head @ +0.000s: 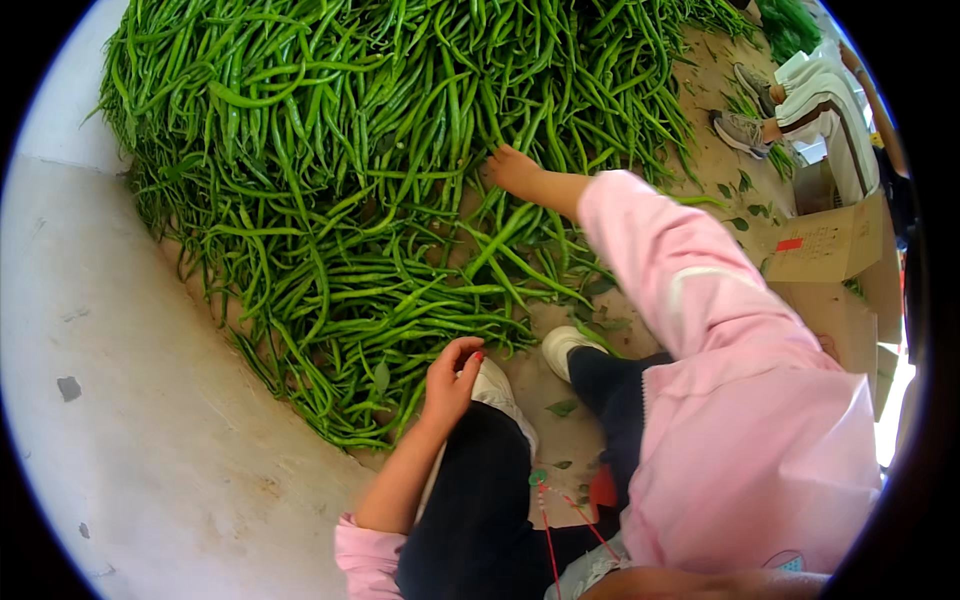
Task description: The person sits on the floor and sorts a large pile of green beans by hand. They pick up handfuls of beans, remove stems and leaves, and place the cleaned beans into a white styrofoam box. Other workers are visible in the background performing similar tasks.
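A large heap of long green chili peppers (352, 127) spreads over the floor before me. My right hand (516, 174) reaches out to the middle of the heap, fingers pointing down among the peppers. Its fingertips are partly hidden, so I cannot tell whether it grips a pepper. Nearer to me, my left hand (454, 379) hovers above my knee and white shoe (495, 390), beside a lower layer of peppers (390, 315). Its fingers are loosely curled with the thumb apart, and nothing shows in it.
A pale wall (150, 390) borders the heap on the left. An open cardboard box (825, 244) stands at the right. Beyond it are another person's legs (825, 120) and grey shoes (739, 133). Loose leaves (562, 407) lie on the floor. A green pendant (538, 477) hangs on a red cord.
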